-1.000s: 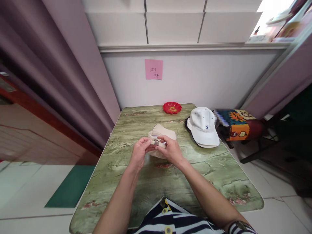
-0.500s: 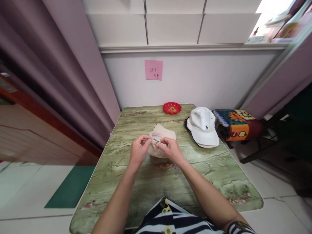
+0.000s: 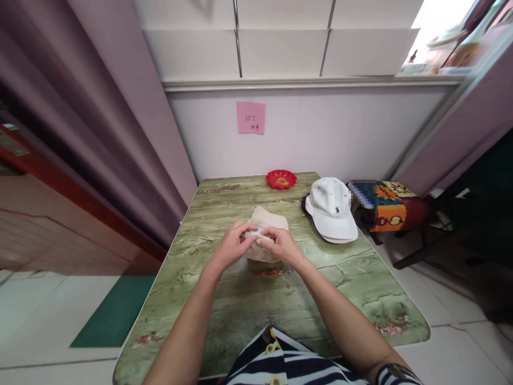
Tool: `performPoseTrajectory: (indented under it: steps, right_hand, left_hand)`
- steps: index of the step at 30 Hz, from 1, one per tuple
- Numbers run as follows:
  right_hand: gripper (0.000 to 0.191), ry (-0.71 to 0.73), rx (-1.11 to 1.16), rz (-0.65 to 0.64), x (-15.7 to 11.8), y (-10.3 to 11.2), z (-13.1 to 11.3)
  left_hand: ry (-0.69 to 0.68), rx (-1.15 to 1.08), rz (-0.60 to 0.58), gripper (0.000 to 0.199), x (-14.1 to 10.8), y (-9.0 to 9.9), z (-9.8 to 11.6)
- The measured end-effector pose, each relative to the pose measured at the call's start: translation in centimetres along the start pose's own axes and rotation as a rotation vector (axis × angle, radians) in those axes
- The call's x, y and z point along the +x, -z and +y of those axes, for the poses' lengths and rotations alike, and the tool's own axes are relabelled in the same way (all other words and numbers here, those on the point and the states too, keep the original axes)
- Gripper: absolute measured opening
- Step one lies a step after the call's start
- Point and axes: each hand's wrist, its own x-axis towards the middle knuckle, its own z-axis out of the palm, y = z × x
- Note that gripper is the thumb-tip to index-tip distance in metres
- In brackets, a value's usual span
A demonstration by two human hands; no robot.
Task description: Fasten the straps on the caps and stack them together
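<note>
A beige cap [image 3: 270, 218] lies in the middle of the table, its brim pointing away from me and its inside partly showing. My left hand [image 3: 233, 246] pinches the near strap edge of the cap from the left. From the right, my right hand [image 3: 282, 246] pinches the same strap, with thumb and fingers close to the left hand's fingertips. The strap's fastening between the fingers is mostly hidden. To the right, a stack of caps stands on the table, a white cap [image 3: 331, 206] with a small blue logo on top and a dark brim under it.
A red scalloped plate [image 3: 281, 179] sits at the back of the green marbled table [image 3: 200, 230]. Behind it, a pink note [image 3: 251, 118] sticks to the wall. A stool with a colourful cover [image 3: 390, 211] stands beyond the right edge; purple curtains [image 3: 156, 107] hang at left.
My left hand has slid slightly right along the strap, bringing its fingertips nearer to the right hand's. The beige cap stays in place, and the view has shifted a little.
</note>
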Motion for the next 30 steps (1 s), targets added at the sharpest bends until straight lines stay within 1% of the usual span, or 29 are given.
performPoseTrajectory:
  steps: [2, 5, 10, 12, 15, 17, 20, 23, 25, 27, 30]
  right_hand:
    - [0.034, -0.006, 0.002, -0.062, -0.2, 1.0, 0.0]
    - [0.031, 0.006, -0.031, -0.142, -0.4, 2.7, -0.2]
    - [0.025, 0.059, -0.209, -0.187, -0.3, 4.2, -0.5]
    - [0.024, 0.091, -0.256, -0.199, -0.4, 4.4, -0.5]
    - [0.025, 0.130, -0.285, -0.212, -0.5, 4.4, -0.6]
    - [0.025, 0.148, -0.267, -0.200, -0.6, 4.3, -0.6]
    - [0.025, 0.144, -0.206, -0.148, -0.6, 4.1, -0.6]
    - [0.026, 0.129, -0.119, -0.107, -0.3, 4.0, -0.6]
    - [0.027, 0.126, -0.051, -0.105, -0.1, 4.0, -0.6]
    - [0.028, 0.119, -0.003, -0.116, 0.0, 4.0, -0.6]
    - [0.029, 0.091, 0.029, -0.125, 0.0, 4.5, -0.7]
  left_hand:
    - [0.005, 0.020, -0.020, 0.019, 0.0, 0.6, -0.4]
    - [0.031, 0.005, -0.066, 0.020, 0.0, 1.1, -1.1]
    - [0.092, 0.021, -0.068, 0.021, -0.6, 1.0, -2.0]
    - [0.070, 0.020, -0.075, 0.019, -0.9, 1.1, -2.1]
    - [-0.004, 0.008, -0.039, 0.014, -1.2, 1.4, -1.8]
    - [-0.017, -0.010, -0.029, 0.011, -1.3, 1.5, -1.4]
    - [0.018, -0.058, -0.105, 0.016, -1.4, 1.5, -0.6]
    - [0.050, -0.033, -0.172, 0.022, -1.4, 1.2, 0.0]
    - [0.047, 0.011, -0.197, 0.024, -1.2, 1.1, 0.2]
    - [0.046, 0.009, -0.220, 0.026, -1.1, 1.0, 0.3]
    - [0.099, -0.103, -0.241, 0.030, -1.2, 1.1, 0.5]
